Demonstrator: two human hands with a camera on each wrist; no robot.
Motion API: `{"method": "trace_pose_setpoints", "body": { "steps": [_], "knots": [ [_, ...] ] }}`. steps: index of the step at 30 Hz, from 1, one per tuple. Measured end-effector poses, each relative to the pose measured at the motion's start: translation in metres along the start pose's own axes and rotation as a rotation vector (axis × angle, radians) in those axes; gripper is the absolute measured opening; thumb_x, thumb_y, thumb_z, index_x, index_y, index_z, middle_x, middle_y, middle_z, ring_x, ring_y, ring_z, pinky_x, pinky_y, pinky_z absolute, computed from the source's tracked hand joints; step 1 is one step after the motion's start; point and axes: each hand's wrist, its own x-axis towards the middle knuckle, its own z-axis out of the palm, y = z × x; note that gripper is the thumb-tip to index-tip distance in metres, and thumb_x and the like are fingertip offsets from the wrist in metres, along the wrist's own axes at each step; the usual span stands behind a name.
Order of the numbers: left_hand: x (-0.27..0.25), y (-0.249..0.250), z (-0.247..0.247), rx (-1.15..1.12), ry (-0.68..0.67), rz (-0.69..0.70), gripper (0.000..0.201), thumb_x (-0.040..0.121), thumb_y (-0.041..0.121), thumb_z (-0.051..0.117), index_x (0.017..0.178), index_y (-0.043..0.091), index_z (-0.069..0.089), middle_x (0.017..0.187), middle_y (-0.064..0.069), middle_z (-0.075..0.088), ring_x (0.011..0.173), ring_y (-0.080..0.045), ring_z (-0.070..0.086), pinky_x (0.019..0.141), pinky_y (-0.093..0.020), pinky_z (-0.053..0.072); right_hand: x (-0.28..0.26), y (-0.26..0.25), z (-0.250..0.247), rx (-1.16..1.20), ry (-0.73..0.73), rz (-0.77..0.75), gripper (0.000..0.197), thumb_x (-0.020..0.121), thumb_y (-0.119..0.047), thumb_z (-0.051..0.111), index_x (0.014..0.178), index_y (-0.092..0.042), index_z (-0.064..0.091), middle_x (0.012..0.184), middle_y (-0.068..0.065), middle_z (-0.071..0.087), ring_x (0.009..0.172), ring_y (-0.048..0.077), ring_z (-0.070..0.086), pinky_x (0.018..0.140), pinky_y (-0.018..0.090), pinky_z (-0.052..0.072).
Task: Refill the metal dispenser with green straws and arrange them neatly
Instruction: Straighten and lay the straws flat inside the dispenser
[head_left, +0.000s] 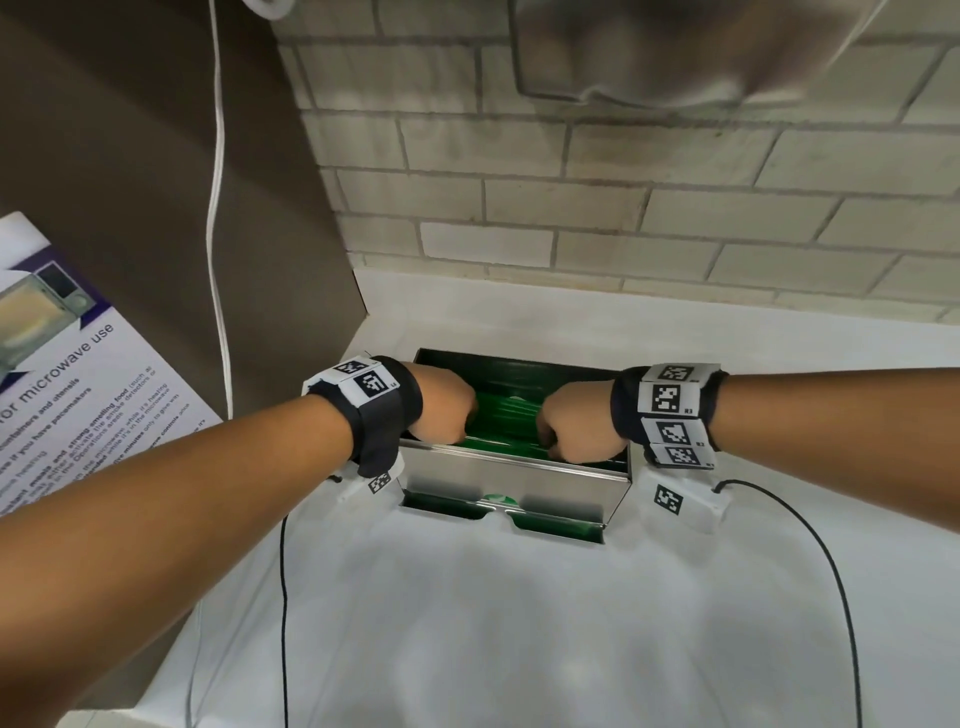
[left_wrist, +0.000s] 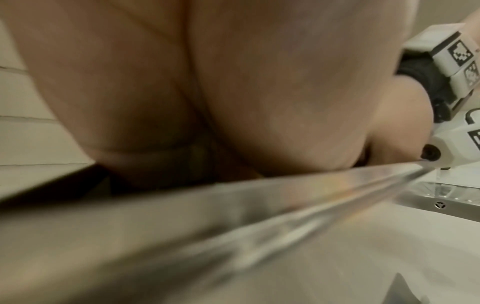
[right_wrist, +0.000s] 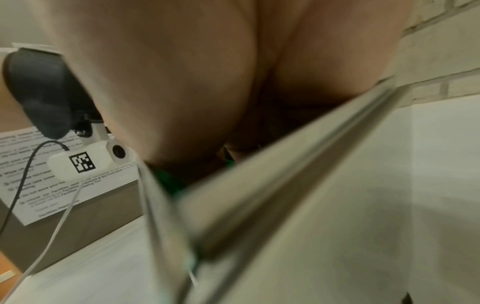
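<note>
1. The metal dispenser (head_left: 511, 470) stands on the white bench (head_left: 519, 623), its top open, close to the brick wall. The green straws (head_left: 506, 418) lie lengthwise inside the open hopper, and more green shows through the two slots at its front foot.

2. Both hands are down in the hopper. The left hand (head_left: 441, 408) is at the left end of the pile and the right hand (head_left: 579, 426) at the right end. Each grip looks curled downward, but the fingers are hidden below the knuckles in the head view and blocked by the palm in both wrist views, so I cannot tell whether either hand has hold of straws or only presses on them.

3. Risks, as I judge them:
   - Squeezing the pile from both ends could bow or kink the straws, since they are thin and hollow.
   - Uneven pressing could leave some crossed, and crossed straws would likely jam at the front slots.
   - Lifting a hand out quickly may drag straws over the rim onto the bench.
   - The dispenser seems light; a push toward the wall might slide it on the smooth top.
   - The black cables (head_left: 810, 561) trailing from the wrist cameras could snag on a corner of the dispenser.

4. The bench is plain white and glossy. Behind it is a pale brick wall (head_left: 597, 208). To the left stands a brown panel carrying a microwave-use notice (head_left: 78, 374) and a hanging white cord (head_left: 218, 208).
</note>
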Motion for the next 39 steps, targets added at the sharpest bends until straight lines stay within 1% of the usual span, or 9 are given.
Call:
{"method": "trace_pose_setpoints", "body": {
  "steps": [13, 18, 21, 24, 27, 30, 32, 35, 39],
  "knots": [
    [0.001, 0.004, 0.002, -0.087, -0.033, 0.016, 0.034, 0.104, 0.025, 0.042, 0.118, 0.004, 0.066, 0.104, -0.01, 0.063, 0.087, -0.023, 0.052, 0.079, -0.032, 0.043, -0.006, -0.01, -0.01, 0.05, 0.006, -0.031, 0.034, 0.101, -0.024, 0.047, 0.125, -0.01, 0.067, 0.118, 0.008, 0.07, 0.106, 0.026, 0.065, 0.093, 0.03, 0.051],
    [0.008, 0.002, -0.026, -0.074, -0.105, -0.057, 0.028, 0.1, 0.027, 0.056, 0.081, 0.011, 0.068, 0.075, 0.0, 0.065, 0.074, -0.021, 0.061, 0.082, -0.034, 0.052, -0.014, -0.018, -0.039, -0.066, -0.088, -0.017, 0.036, 0.102, -0.032, 0.05, 0.119, -0.003, 0.066, 0.08, 0.001, 0.063, 0.057, 0.008, 0.053, 0.039, 0.007, 0.042],
    [0.016, -0.004, -0.042, -0.191, -0.163, -0.084, 0.02, 0.098, 0.024, 0.062, 0.087, 0.011, 0.072, 0.081, 0.0, 0.074, 0.065, -0.016, 0.067, 0.077, -0.031, 0.056, -0.014, -0.017, -0.053, -0.082, -0.139, 0.019, 0.039, 0.102, -0.034, 0.05, 0.113, -0.002, 0.069, 0.074, 0.002, 0.063, 0.038, 0.003, 0.052, 0.027, 0.007, 0.035],
    [0.021, 0.002, -0.047, -0.262, -0.259, -0.086, 0.027, 0.1, 0.021, 0.059, 0.115, 0.0, 0.068, 0.114, -0.011, 0.073, 0.086, -0.023, 0.068, 0.064, -0.025, 0.055, -0.012, -0.02, -0.053, -0.122, -0.155, 0.018, 0.03, 0.103, -0.029, 0.049, 0.088, -0.007, 0.064, 0.065, 0.0, 0.053, 0.034, 0.005, 0.052, 0.024, 0.006, 0.031],
    [0.026, 0.01, -0.043, -0.2, -0.265, -0.07, 0.034, 0.099, 0.024, 0.061, 0.121, -0.001, 0.068, 0.104, -0.01, 0.074, 0.074, -0.019, 0.066, 0.061, -0.023, 0.053, -0.009, -0.023, -0.047, -0.121, -0.159, 0.013, 0.029, 0.104, -0.023, 0.048, 0.086, -0.007, 0.064, 0.071, 0.001, 0.058, 0.051, 0.007, 0.047, 0.031, 0.006, 0.036],
    [0.024, 0.012, -0.04, -0.099, -0.224, -0.09, 0.033, 0.098, 0.025, 0.063, 0.117, 0.0, 0.071, 0.08, -0.001, 0.068, 0.062, -0.012, 0.061, 0.061, -0.022, 0.05, -0.01, -0.028, -0.039, -0.129, -0.162, 0.0, 0.029, 0.104, -0.015, 0.046, 0.115, 0.003, 0.065, 0.111, 0.015, 0.068, 0.073, 0.019, 0.053, 0.075, 0.02, 0.052],
    [0.019, 0.007, -0.037, 0.017, -0.206, -0.079, 0.031, 0.099, 0.026, 0.06, 0.12, 0.004, 0.069, 0.08, 0.002, 0.062, 0.069, -0.015, 0.059, 0.054, -0.018, 0.044, -0.011, -0.031, -0.032, -0.191, -0.205, -0.027, 0.031, 0.106, -0.013, 0.04, 0.116, 0.006, 0.063, 0.101, 0.014, 0.065, 0.089, 0.019, 0.047, 0.096, 0.029, 0.045],
    [0.012, -0.003, -0.033, 0.149, -0.182, -0.031, 0.034, 0.095, 0.021, 0.063, 0.127, 0.009, 0.065, 0.077, 0.008, 0.053, 0.087, -0.02, 0.057, 0.06, -0.023, 0.047, -0.008, -0.027, -0.031, -0.164, -0.096, 0.014, 0.033, 0.105, -0.025, 0.046, 0.082, -0.006, 0.061, 0.066, -0.001, 0.047, 0.072, 0.019, 0.052, 0.074, 0.026, 0.044],
    [0.023, -0.006, -0.011, 0.248, -0.261, -0.014, 0.029, 0.102, 0.021, 0.054, 0.128, 0.01, 0.062, 0.088, 0.008, 0.049, 0.107, -0.019, 0.061, 0.079, -0.022, 0.039, -0.003, -0.019, -0.032, -0.093, -0.067, 0.06, 0.041, 0.101, -0.033, 0.053, 0.065, -0.014, 0.05, 0.062, -0.004, 0.052, 0.051, 0.009, 0.048, 0.05, 0.019, 0.039]
  ]
}}
